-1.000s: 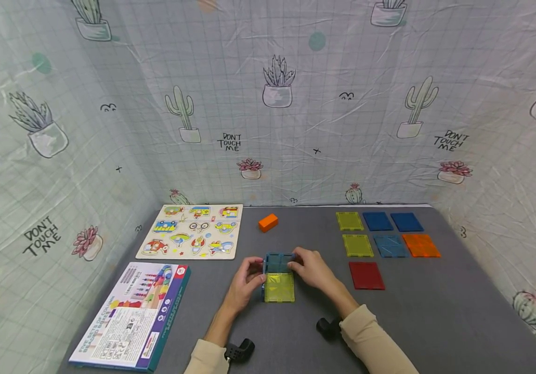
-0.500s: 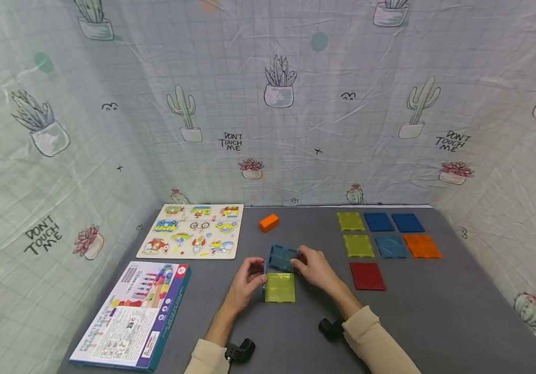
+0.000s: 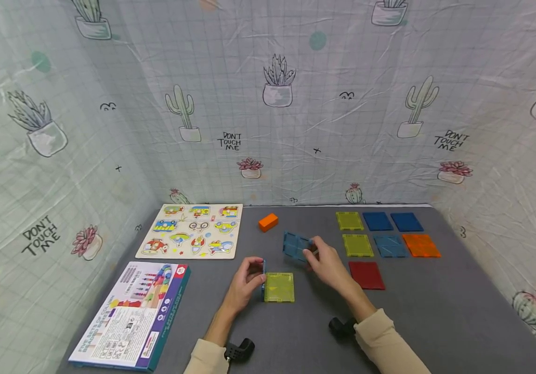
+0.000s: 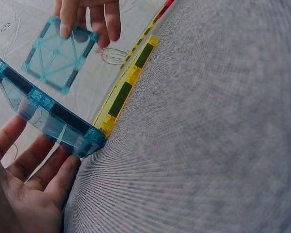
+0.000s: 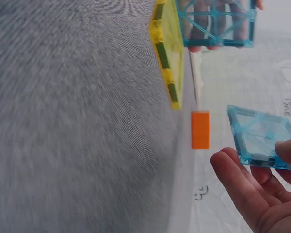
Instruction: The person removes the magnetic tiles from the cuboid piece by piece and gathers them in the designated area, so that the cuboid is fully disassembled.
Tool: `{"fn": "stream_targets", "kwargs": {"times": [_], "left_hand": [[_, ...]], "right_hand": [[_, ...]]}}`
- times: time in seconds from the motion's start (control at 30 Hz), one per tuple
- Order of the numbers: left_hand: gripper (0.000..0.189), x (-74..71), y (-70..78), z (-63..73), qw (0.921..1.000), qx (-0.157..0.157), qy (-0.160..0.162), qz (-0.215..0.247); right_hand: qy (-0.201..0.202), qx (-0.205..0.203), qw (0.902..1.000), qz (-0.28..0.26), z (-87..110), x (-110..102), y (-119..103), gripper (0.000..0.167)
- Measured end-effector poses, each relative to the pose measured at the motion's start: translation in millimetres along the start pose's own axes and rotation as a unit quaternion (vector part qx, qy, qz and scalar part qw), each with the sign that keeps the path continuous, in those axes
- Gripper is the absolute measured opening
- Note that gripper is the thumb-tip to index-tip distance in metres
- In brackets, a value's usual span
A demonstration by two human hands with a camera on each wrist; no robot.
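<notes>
My left hand (image 3: pixel 243 280) grips a light-blue magnetic tile (image 4: pixel 48 111) that stands on edge along the left side of a flat yellow tile (image 3: pixel 279 287). Its fingers lie behind the blue tile in the left wrist view. Up and to the right, my right hand (image 3: pixel 326 262) pinches a second light-blue magnetic tile (image 3: pixel 296 245) between thumb and fingers. That tile is tilted and apart from the yellow one, held above the table. In the right wrist view, the thumb presses on its face (image 5: pixel 262 136).
More tiles lie flat at the right: yellow (image 3: pixel 358 245), dark blue (image 3: pixel 378 221), light blue (image 3: pixel 391 246), orange (image 3: pixel 421 245) and red (image 3: pixel 366 276). An orange block (image 3: pixel 268 223) sits behind the hands. At the left are a picture puzzle board (image 3: pixel 190 231) and a printed box (image 3: pixel 129 314).
My right hand has pulled the second light-blue tile off the back of the standing tile and yellow tile, lifting it away toward the back right. The left hand has stayed in place.
</notes>
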State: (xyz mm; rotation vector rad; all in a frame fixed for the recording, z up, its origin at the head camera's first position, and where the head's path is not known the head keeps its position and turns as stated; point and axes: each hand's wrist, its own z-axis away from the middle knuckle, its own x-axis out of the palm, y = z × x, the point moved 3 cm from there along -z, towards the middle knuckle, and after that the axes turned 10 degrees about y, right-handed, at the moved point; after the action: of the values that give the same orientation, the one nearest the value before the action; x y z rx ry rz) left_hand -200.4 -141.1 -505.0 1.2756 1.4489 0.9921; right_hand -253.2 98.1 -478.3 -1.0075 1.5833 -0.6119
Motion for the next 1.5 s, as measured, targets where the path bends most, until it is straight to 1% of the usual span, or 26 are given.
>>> {"fn": "stream_targets", "kwargs": {"times": [0.1, 0.23, 0.43, 0.57, 0.63, 0.8, 0.87, 0.93, 1.0, 1.13, 1.17, 1.23, 1.37, 1.5], "left_hand": [[0.042, -0.1, -1.4, -0.5, 1.0, 0.002, -0.003, 0.001], [0.042, -0.1, -1.2, -0.7, 1.0, -0.001, -0.005, 0.001], [0.041, 0.3, -0.9, 0.2, 1.0, 0.002, 0.0, 0.007], [0.042, 0.5, -3.0, -0.4, 1.0, 0.005, -0.002, 0.006], [0.042, 1.2, -10.1, -2.3, 1.0, 0.003, 0.0, 0.002], [0.041, 3.2, -34.5, -7.3, 0.9998, 0.002, 0.02, 0.004], [0.04, 3.0, -38.3, -7.9, 0.9996, 0.009, 0.025, 0.007], [0.04, 2.6, -39.9, -7.7, 0.9994, 0.013, 0.028, 0.013], [0.04, 1.5, -30.0, -5.5, 0.9997, 0.011, 0.018, 0.008], [0.042, 0.8, -29.0, -4.9, 0.9999, -0.006, 0.01, -0.002], [0.042, 0.7, -29.4, -5.1, 0.9999, -0.006, 0.009, -0.006], [0.041, 1.3, -40.5, -7.2, 0.9998, 0.001, 0.017, -0.005], [0.038, 1.3, -42.7, -7.0, 0.9996, 0.015, 0.025, 0.003], [0.038, 1.5, -42.2, -6.8, 0.9994, 0.021, 0.022, 0.013]], "right_hand": [[-0.001, 0.01, 0.9999, -0.008, 3.9, -10, 0, 0.02], [0.012, 0.014, 0.9998, 0.006, 9.7, -23, 1, 0.022], [0.053, 0.006, 0.998, 0.033, 16.3, -46, 4, 0.026], [0.084, 0.009, 0.9949, 0.055, 19.9, -63, 6, 0.029], [0.099, 0.009, 0.993, 0.064, 21.7, -71, 6, 0.031], [0.135, -0.005, 0.9864, 0.094, 26.8, -90, 9, 0.033], [0.15, -0.014, 0.9832, 0.102, 29.5, -96, 11, 0.034], [0.169, -0.023, 0.9788, 0.113, 32.7, -102, 14, 0.035], [0.184, -0.03, 0.9746, 0.124, 35.8, -107, 17, 0.034], [0.213, -0.038, 0.9658, 0.143, 41.5, -119, 24, 0.033], [0.218, -0.038, 0.9649, 0.142, 42.5, -122, 26, 0.033], [0.227, -0.036, 0.9637, 0.137, 45.2, -129, 31, 0.032], [0.236, -0.024, 0.9625, 0.133, 49.8, -143, 41, 0.031], [0.256, -0.014, 0.9559, 0.144, 54.9, -156, 52, 0.03]]}}
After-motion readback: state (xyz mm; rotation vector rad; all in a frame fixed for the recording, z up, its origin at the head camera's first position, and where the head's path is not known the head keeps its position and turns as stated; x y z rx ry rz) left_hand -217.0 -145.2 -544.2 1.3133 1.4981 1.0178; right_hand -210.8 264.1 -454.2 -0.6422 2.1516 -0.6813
